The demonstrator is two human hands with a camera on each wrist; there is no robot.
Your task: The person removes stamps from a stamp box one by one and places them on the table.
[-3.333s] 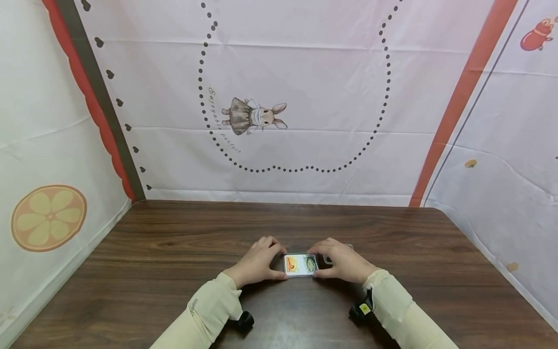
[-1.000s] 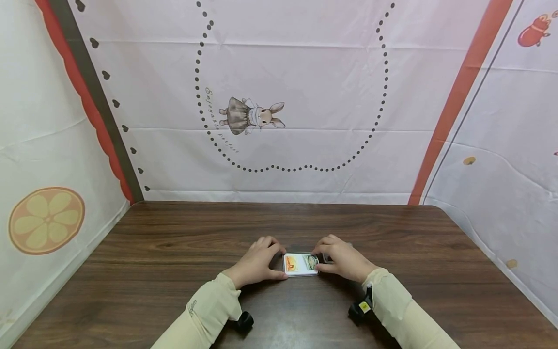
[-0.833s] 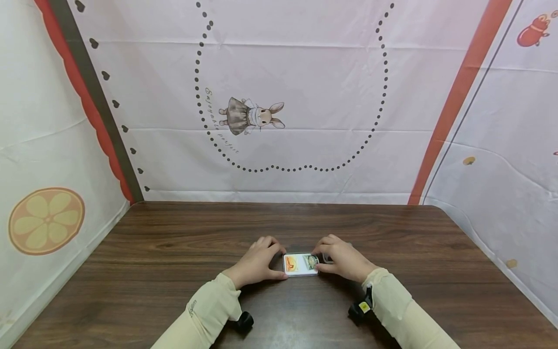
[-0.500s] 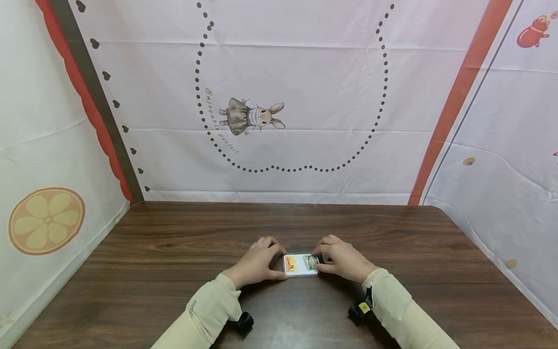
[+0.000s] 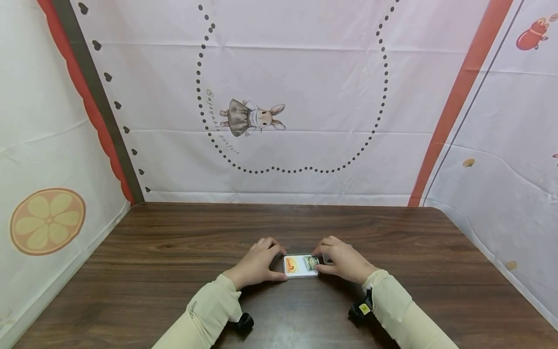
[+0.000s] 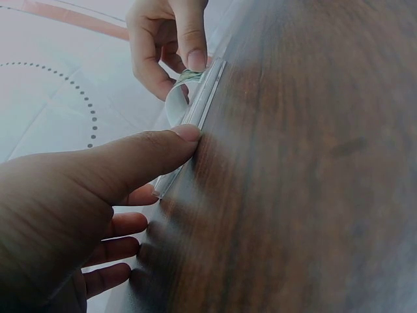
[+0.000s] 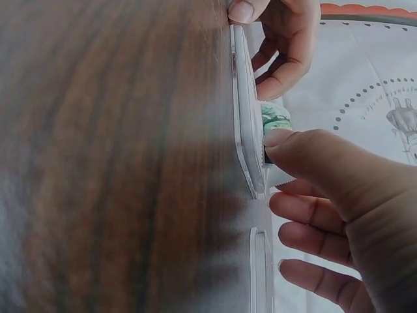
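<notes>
Curling at its right end, the printed card [image 5: 297,266] lies over a flat case [image 7: 244,111] on the tabletop [image 5: 196,232]; probably light, flexible, easily creased, best held edgewise. The left hand [image 5: 257,262] grips the case; the right hand's [image 5: 347,261] fingers, partly hidden, apparently pinch the curl.

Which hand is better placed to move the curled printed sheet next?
Probably the right hand: it pinches the printed sheet by its curled end, while the left hand holds the opposite end of the clear case.

Patterned cloth [image 5: 305,72] (rabbit [image 5: 240,118] included) hangs behind a brown table [image 5: 174,232].
</notes>
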